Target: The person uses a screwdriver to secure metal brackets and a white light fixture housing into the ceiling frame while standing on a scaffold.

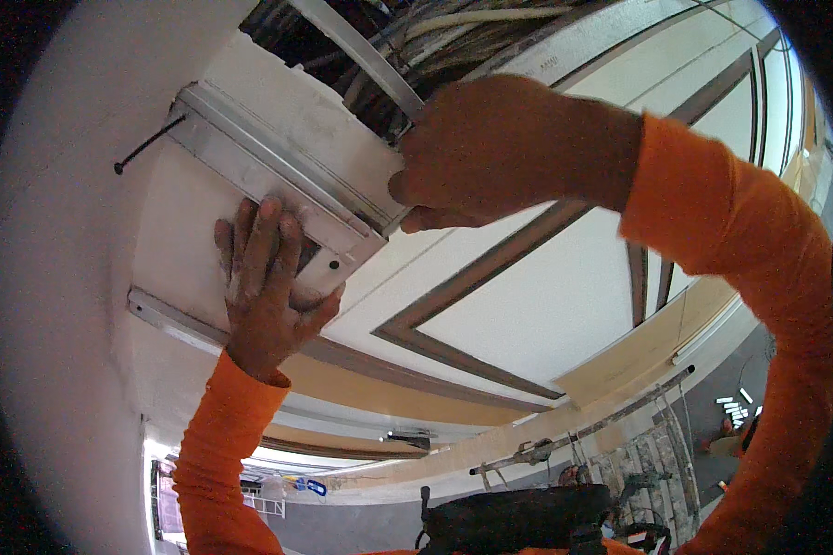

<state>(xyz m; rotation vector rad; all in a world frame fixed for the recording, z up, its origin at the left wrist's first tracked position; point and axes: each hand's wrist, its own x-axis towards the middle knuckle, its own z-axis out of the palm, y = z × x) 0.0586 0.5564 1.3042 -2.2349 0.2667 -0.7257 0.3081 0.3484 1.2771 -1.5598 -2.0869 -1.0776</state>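
A pale metal channel [250, 153] runs slantwise along the white board overhead. Against its lower face lies my left hand [273, 259], fingers stretched out and thumb apart near the channel's right end. A dark hole [334, 265] shows in the channel beside that thumb. From the far left end of the channel sticks a long black screw [148, 146], tilted. My right hand [491, 153] is closed at the right end of the channel, its back towards me. Its curled fingers hide whatever they hold, and I cannot tell whether they touch the channel.
Bundled cables [453, 42] fill an opening above, crossed by a metal bar [361, 55]. A second metal strip [176, 314] runs below my left hand. Brown-framed white panels [509, 324] lie to the right. Far below are a slatted wooden platform [639, 462] and grey floor.
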